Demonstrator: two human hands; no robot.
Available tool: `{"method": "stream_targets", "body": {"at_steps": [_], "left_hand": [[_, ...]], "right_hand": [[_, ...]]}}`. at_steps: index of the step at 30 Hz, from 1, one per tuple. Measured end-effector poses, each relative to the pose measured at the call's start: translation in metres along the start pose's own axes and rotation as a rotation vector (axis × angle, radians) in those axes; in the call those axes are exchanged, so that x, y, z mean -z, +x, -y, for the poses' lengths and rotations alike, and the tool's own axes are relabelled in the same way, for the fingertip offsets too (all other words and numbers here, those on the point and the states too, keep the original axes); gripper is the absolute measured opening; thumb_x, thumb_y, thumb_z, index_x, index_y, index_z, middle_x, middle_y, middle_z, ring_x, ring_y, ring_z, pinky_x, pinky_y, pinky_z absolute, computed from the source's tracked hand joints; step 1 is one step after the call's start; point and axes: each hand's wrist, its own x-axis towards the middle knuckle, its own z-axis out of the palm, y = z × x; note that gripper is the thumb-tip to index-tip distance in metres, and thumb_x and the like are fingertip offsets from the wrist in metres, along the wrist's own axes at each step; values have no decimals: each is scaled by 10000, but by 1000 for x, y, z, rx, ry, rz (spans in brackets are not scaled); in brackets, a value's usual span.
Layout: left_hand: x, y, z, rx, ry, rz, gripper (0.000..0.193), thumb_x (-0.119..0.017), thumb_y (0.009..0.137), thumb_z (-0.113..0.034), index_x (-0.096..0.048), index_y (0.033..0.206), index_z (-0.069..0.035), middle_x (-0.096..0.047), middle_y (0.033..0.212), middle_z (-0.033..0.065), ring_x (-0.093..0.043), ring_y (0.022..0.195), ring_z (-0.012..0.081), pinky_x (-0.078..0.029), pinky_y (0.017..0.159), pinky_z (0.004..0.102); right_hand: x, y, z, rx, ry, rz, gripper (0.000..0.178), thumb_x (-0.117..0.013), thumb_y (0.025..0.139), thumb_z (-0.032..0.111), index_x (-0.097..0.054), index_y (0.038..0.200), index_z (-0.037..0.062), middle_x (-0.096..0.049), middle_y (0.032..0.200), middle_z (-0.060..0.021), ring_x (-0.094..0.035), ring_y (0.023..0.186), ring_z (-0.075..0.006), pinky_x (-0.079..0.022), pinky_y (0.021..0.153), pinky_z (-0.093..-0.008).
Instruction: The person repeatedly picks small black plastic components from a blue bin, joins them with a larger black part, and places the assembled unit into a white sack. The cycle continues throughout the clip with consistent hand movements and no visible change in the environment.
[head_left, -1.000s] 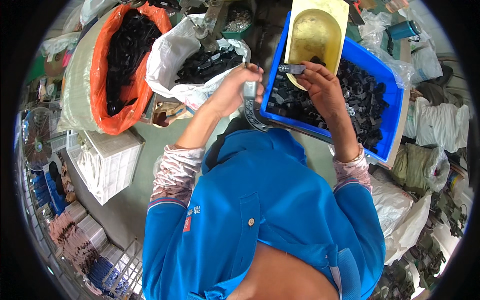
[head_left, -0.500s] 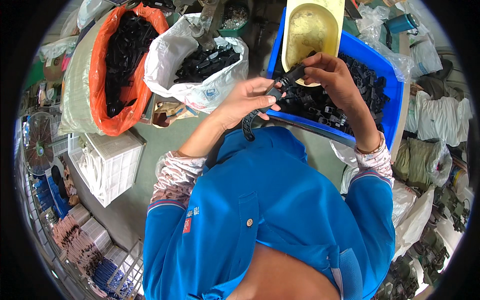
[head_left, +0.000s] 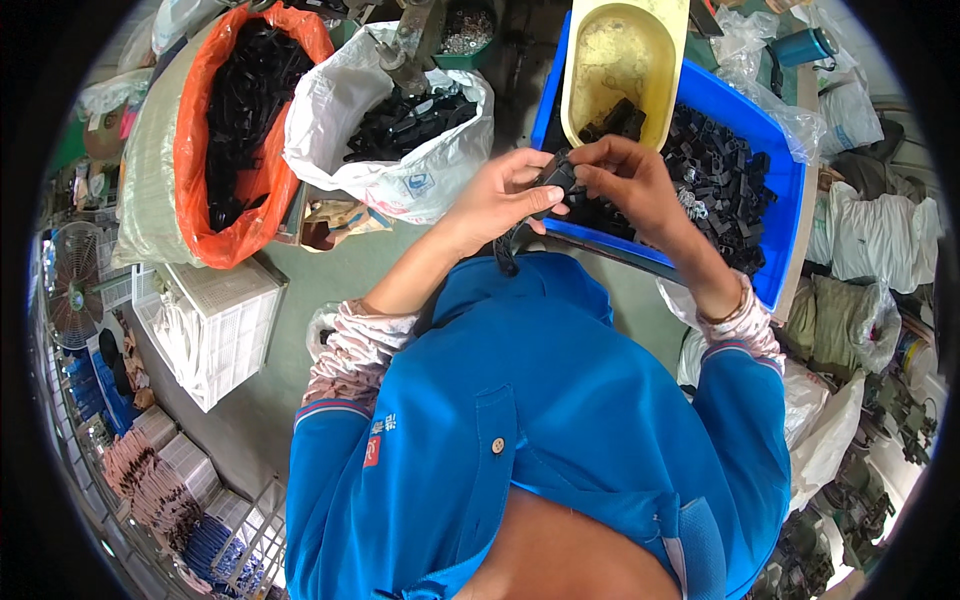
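Observation:
A black plastic part point(head_left: 556, 176) with a curved tail hanging down is gripped in my left hand point(head_left: 500, 200), its fingers closed round the block-shaped end. My right hand point(head_left: 635, 185) pinches at the upper end of this part, thumb and forefinger together. Whether a separate small piece is between those fingertips is hidden. Just beyond my hands, a few dark pieces point(head_left: 618, 120) lie at the near end of a yellow tray point(head_left: 677, 60). The tray rests over a blue bin point(head_left: 790, 230) that holds many small black plastic pieces point(head_left: 720, 165).
At the left, an orange-lined sack point(head_left: 190, 150) and a white sack point(head_left: 310, 130) hold black parts. A metal tool point(head_left: 400, 65) stands by the white sack, near a green container point(head_left: 465, 60) of small metal pieces. A white crate point(head_left: 235, 330) sits lower left.
My right hand has come down and left from the yellow tray's edge, closer to my left hand. The black part has turned in my left hand. Dark pieces in the tray now show.

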Motion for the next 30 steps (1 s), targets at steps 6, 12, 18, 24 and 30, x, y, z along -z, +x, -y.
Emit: {"method": "stream_targets", "body": {"at_steps": [6, 12, 18, 24, 30], "left_hand": [[-2, -9, 5, -40, 157, -120, 220, -693, 903, -107, -495, 958, -28, -654, 891, 73, -664, 715, 125, -529, 495, 228], [19, -15, 19, -75, 191, -182, 214, -682, 919, -133, -507, 821, -60, -609, 718, 24, -585, 600, 63, -417, 470, 200], [30, -13, 25, -269, 245, -257, 260, -714, 901, -160, -501, 777, -74, -580, 688, -16, -537, 593, 40, -416, 523, 205], [56, -18, 14, -367, 442, -313, 225, -687, 904, -76, -487, 802, -58, -592, 836, 30, -598, 786, 86, -477, 821, 271], [83, -12, -20, -421, 372, -265, 218, -725, 864, -86, -515, 834, -36, -656, 1124, 116, -561, 1046, 123, -437, 898, 276]], "right_hand": [[-27, -24, -32, 30, 284, -107, 187, -605, 881, -15, -636, 1065, -34, -646, 1056, -92, -636, 881, -143, -511, 809, -271], [13, 7, -3, -81, -354, 15, 172, -610, 890, 28, -678, 1045, -1, -689, 946, -98, -670, 811, -172, -554, 676, -319], [81, 77, 6, 295, -2011, 206, 143, -669, 719, 93, -688, 859, 71, -598, 995, -89, -537, 1023, -273, -463, 854, -352], [78, 82, 40, 260, -1573, 260, 131, -698, 768, 59, -681, 893, 22, -647, 895, -93, -620, 888, -268, -504, 764, -369], [-6, 69, 67, 96, -594, 123, 281, -678, 878, 58, -652, 1152, 3, -640, 898, -75, -625, 806, -104, -523, 713, -252]]}}
